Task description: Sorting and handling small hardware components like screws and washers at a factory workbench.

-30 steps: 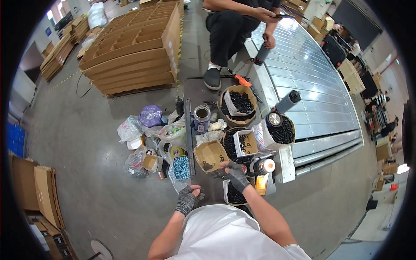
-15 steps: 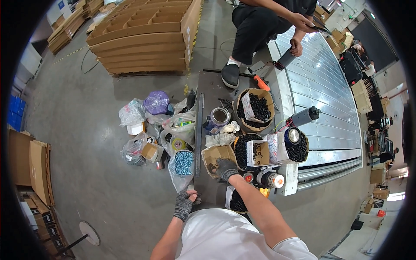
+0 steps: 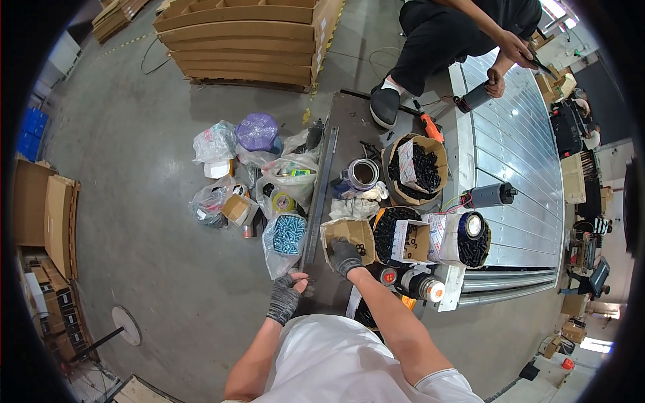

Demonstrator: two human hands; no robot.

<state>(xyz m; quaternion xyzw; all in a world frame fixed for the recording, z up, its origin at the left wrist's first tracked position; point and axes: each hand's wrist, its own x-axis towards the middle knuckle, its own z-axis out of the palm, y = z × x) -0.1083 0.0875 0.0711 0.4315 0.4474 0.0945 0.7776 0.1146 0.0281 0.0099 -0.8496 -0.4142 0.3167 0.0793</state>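
Observation:
My right hand (image 3: 346, 258), in a grey glove, reaches into a small open cardboard box (image 3: 354, 228) with a few dark rings on its floor. Its fingertips point down inside and are too hidden to read. My left hand (image 3: 289, 294), in a grey glove with bare fingertips, is at the table's near left edge. Thumb and fingers are pinched together there; whatever they hold is too small to make out. Beside the box stand a container of black screws (image 3: 390, 232) and a white-sided carton (image 3: 411, 240) with small rings in it.
Bagged blue screws (image 3: 287, 234) hang left of the metal rail (image 3: 321, 195). Farther back are an open metal cup (image 3: 363, 174), a bucket of black parts (image 3: 422, 168) and an orange power tool (image 3: 430, 126). A co-worker (image 3: 443, 47) crouches beside the roller conveyor (image 3: 517, 148), holding a dark cylinder.
My head view has shifted, so the bench sits farther right and higher. My right hand has moved toward the box's near left side. The left hand keeps its pinch near the table edge.

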